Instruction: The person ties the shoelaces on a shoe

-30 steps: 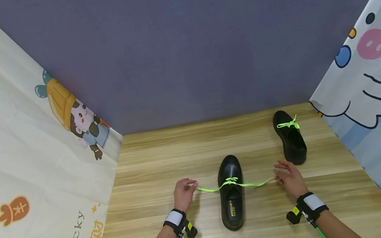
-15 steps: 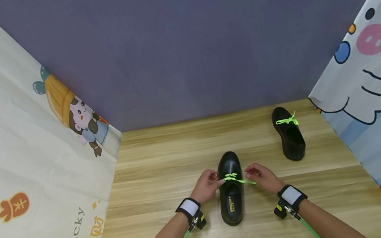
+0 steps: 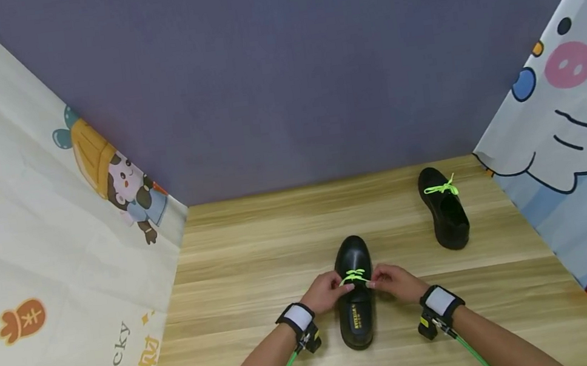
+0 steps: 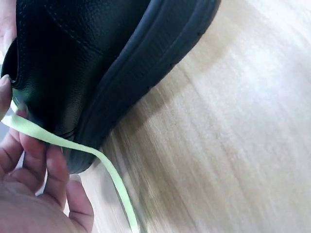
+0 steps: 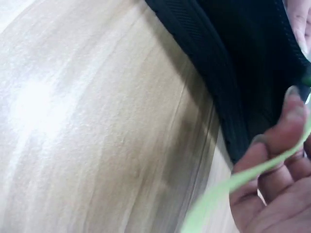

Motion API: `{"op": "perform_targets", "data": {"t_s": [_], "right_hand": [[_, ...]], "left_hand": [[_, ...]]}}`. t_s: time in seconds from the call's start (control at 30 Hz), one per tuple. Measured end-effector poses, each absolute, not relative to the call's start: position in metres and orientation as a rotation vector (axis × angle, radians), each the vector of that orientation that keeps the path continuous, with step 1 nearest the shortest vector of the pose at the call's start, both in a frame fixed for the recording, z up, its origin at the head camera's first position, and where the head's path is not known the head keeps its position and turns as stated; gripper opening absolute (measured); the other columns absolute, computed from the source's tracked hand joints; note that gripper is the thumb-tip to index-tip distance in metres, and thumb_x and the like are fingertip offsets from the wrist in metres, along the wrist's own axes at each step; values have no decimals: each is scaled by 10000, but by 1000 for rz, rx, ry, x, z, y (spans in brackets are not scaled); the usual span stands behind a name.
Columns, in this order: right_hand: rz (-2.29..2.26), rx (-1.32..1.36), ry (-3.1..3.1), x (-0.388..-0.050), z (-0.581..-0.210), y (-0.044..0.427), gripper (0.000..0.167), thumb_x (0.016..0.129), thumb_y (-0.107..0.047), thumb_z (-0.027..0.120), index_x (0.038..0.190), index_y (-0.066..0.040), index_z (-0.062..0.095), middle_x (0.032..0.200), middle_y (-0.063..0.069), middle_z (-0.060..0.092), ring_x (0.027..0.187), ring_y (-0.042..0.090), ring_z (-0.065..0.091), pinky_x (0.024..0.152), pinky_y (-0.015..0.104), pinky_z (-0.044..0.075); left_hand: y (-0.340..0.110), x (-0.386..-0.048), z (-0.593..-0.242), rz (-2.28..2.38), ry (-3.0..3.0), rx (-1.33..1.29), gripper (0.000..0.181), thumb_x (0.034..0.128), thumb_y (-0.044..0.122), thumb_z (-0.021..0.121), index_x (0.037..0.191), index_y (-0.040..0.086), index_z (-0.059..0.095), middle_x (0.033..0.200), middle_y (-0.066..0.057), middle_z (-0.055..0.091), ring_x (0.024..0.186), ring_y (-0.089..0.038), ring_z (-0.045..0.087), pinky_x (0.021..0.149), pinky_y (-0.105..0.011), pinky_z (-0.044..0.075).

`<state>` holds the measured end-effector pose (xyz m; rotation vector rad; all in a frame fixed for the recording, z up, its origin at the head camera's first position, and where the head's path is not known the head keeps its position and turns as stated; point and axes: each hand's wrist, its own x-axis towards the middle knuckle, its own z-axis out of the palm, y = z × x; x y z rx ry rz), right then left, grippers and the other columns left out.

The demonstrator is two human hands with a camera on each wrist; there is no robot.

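A black leather shoe (image 3: 352, 254) lies sole down on the wooden surface, its toe facing away from me. Bright green shoelace (image 3: 356, 272) is threaded across its front. My left hand (image 3: 323, 293) pinches one lace end close to the shoe's left side. On the opposite side, my right hand (image 3: 398, 283) pinches the other end. In the left wrist view, the lace (image 4: 73, 144) runs over the fingers and its tail hangs down beside the sole. The right wrist view shows a blurred lace tail (image 5: 238, 180) across the curled fingers. Fingertips partly cover the lacing.
A second black shoe (image 3: 452, 227) with a tied green bow stands at the back right. Printed white sheets (image 3: 56, 224) flank the wooden surface (image 3: 257, 242) on both sides. A dark grey-blue panel (image 3: 313, 71) rises behind it.
Both hands have moved inward from wide apart, where the lace was stretched out sideways, to the shoe's lacing. The right hand now pinches the lace beside the shoe.
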<state>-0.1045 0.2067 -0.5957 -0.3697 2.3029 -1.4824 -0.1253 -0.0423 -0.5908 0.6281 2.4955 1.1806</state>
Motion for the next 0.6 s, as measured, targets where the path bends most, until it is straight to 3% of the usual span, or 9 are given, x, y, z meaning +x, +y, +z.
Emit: {"op": "perform_targets", "data": {"t_s": [0.2, 0.3, 0.43, 0.6], "right_hand": [[-1441, -465, 2301, -104, -597, 210, 238, 1024, -225, 590, 910, -22, 640, 818, 41, 583, 737, 79, 504, 654, 237, 417], [-1451, -491, 2284, -102, -595, 213, 250, 1035, -206, 566, 916, 2, 638, 855, 106, 596, 766, 85, 509, 682, 236, 419], [-1486, -560, 2283, -99, -591, 217, 237, 1030, -144, 559, 904, 41, 635, 874, 201, 616, 791, 201, 560, 714, 256, 450], [-1488, -598, 2301, -98, -586, 221, 215, 1010, -88, 564, 871, 60, 633, 849, 227, 620, 786, 320, 568, 713, 268, 456]], "left_hand": [[-51, -126, -589, 1211, 2443, 666, 291, 1019, 272, 600, 790, 94, 579, 672, 95, 478, 630, -27, 450, 591, -205, 385], [-57, -128, -587, 1232, 2424, 681, 315, 1043, 240, 552, 799, 52, 616, 674, 38, 526, 622, -39, 459, 587, -213, 391], [-64, -130, -586, 1212, 2452, 715, 334, 1046, 212, 540, 802, 6, 639, 677, -9, 544, 625, -42, 450, 596, -213, 379], [-68, -128, -586, 1187, 2484, 743, 319, 1022, 191, 580, 753, 31, 635, 648, 73, 494, 629, -28, 441, 603, -200, 361]]}}
